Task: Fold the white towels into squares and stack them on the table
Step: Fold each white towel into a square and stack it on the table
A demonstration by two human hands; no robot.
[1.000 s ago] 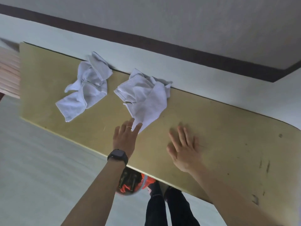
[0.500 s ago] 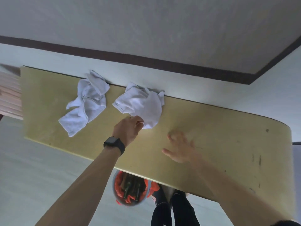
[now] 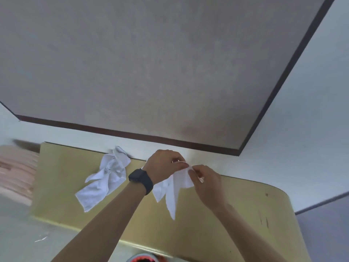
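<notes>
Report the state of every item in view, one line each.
Held white cloth towel: unfolded, hanging limp from both hands.
Second white cloth towel: crumpled, lying on the table, untouched.
Left hand: pinching the held towel's top edge.
Right hand: pinching the same edge.
Yellowish wooden table: carries the crumpled towel.
Black wrist watch: strapped on the left wrist.

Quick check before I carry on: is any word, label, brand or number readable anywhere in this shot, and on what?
None: no readable text in this view.
Watch on the left wrist: face dark, nothing shows.
Held towel, pinched by left hand and right hand: plain white, no tag seen.
Crumpled towel: plain white.
Table: only dark scuff marks, no writing.
</notes>
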